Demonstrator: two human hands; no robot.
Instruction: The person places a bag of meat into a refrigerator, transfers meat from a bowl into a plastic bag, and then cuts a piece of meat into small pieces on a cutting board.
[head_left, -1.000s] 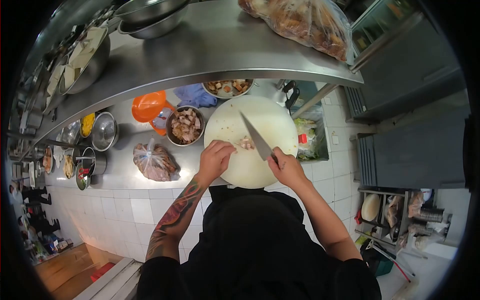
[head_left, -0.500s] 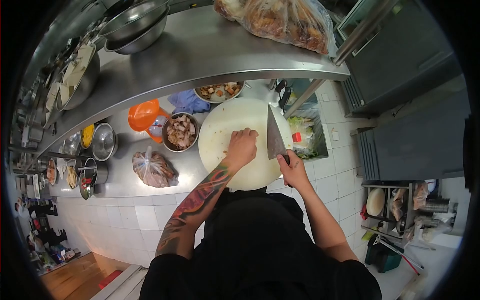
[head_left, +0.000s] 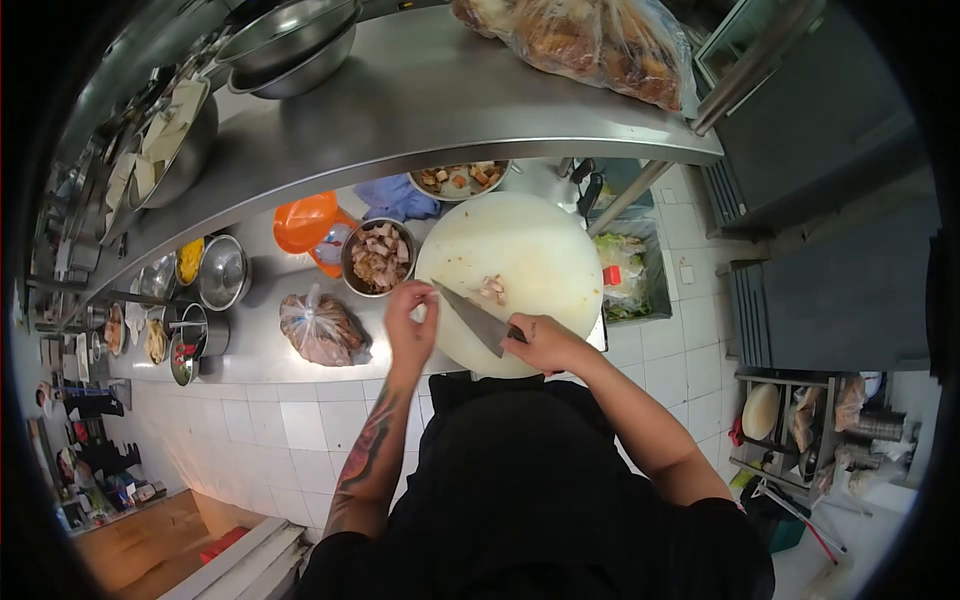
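Note:
My right hand grips the dark handle of a kitchen knife over the round white cutting board. Its broad blade points left and away from me. At the board's left edge my left hand is curled, its fingertips at the blade's tip; whether they pinch anything is hidden. A few small chopped meat pieces lie on the board just beyond the blade. Beside the board, close to my left hand, stands a metal bowl of cut meat chunks.
A plastic bag of meat lies on the steel counter to the left. Behind are an orange container, a blue cloth and a pan of browned pieces. A steel shelf overhangs the back. A bin stands right.
My left hand has moved left from the board's middle to the knife tip. The knife has swung leftward and lowered across the board. Meat pieces formerly under my left hand now show.

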